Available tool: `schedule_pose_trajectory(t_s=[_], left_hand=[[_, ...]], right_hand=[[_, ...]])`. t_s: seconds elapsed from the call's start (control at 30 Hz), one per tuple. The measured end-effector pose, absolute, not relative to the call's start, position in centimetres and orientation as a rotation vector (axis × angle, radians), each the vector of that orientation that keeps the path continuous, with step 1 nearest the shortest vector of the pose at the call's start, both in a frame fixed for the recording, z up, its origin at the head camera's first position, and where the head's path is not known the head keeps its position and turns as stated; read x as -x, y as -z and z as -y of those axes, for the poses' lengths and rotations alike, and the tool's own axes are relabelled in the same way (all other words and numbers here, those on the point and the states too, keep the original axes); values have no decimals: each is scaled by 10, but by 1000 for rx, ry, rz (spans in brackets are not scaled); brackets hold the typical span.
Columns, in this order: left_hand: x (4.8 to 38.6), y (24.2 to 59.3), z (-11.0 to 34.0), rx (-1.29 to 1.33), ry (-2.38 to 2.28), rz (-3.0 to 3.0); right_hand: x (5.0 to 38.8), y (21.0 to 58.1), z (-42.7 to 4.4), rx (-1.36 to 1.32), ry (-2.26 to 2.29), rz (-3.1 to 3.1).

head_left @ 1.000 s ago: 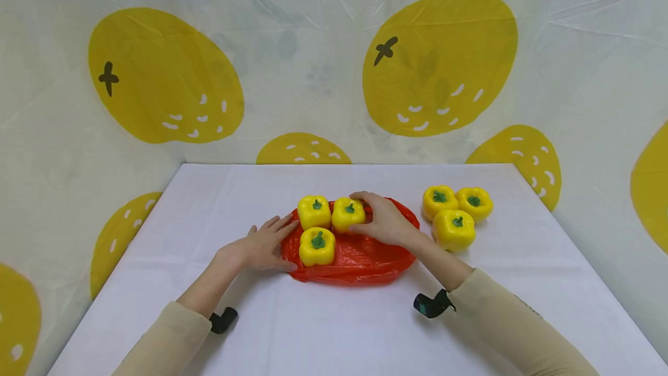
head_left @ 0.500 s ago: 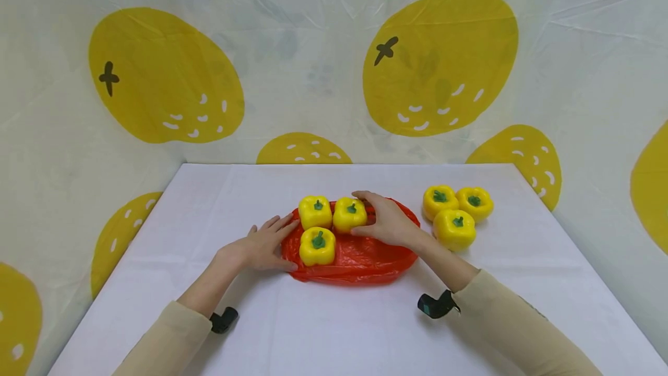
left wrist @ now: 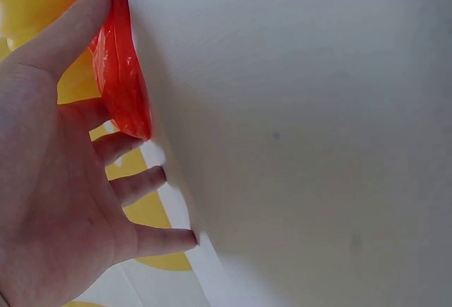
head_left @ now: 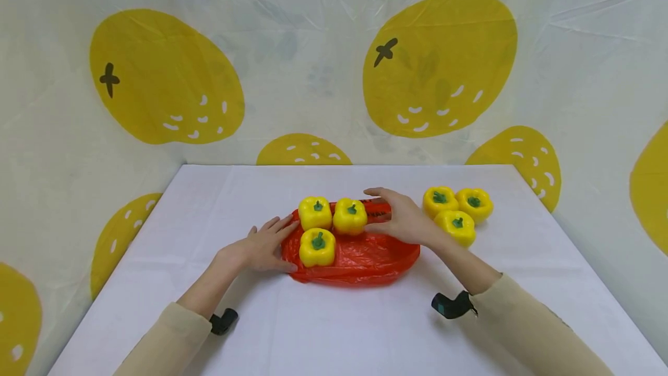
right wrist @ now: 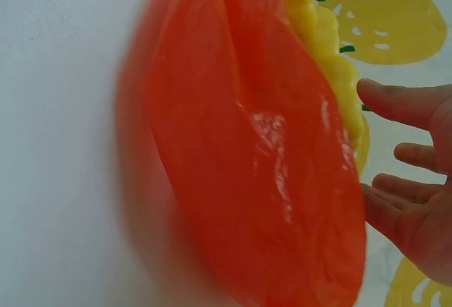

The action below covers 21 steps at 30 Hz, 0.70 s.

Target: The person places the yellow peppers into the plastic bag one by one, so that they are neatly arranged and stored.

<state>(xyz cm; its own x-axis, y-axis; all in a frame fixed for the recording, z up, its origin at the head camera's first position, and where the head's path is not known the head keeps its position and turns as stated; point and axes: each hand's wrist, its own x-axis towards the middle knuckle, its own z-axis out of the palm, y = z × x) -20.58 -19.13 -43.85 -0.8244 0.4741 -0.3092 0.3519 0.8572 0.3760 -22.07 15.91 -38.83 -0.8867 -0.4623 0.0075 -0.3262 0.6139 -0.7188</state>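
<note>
A crumpled red plastic bag (head_left: 373, 257) lies spread on the table, bearing three yellow bell peppers with green stems. One pepper (head_left: 315, 212) is at the back left, another (head_left: 317, 251) in front of it, and a third (head_left: 350, 220) to the right. My left hand (head_left: 262, 246) rests at the bag's left edge, fingers spread; in the left wrist view its thumb (left wrist: 78, 21) touches the red plastic. Just right of the third pepper, my right hand (head_left: 404, 216) is over the bag with its fingers apart, holding nothing. In the right wrist view the bag hides part of the peppers.
Three more yellow peppers stand close together to the right of the bag: one at back left (head_left: 439, 199), one at back right (head_left: 475, 203) and one in front (head_left: 456, 226), partly behind my right forearm. A white cloth (head_left: 323, 335) covers the table. Patterned sheeting (head_left: 313, 74) hangs behind.
My right hand has let go of the third pepper on the bag and moved right, away from it. That pepper has shifted slightly right. The left hand has stayed put.
</note>
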Motion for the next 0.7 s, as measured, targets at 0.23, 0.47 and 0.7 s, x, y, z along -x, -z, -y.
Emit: schedule_pose_trajectory(t_s=[0.23,0.47,0.7], left_hand=[[206,440,190,-591,-412,-2635],[205,440,190,-596,-409,-2636],[205,439,190,-600,-406,-2638]], right_hand=[[215,379,-177,593,1139,-2695],[209,369,-197,569,1194,-2701],[206,359,-225,556,1195,-2736]])
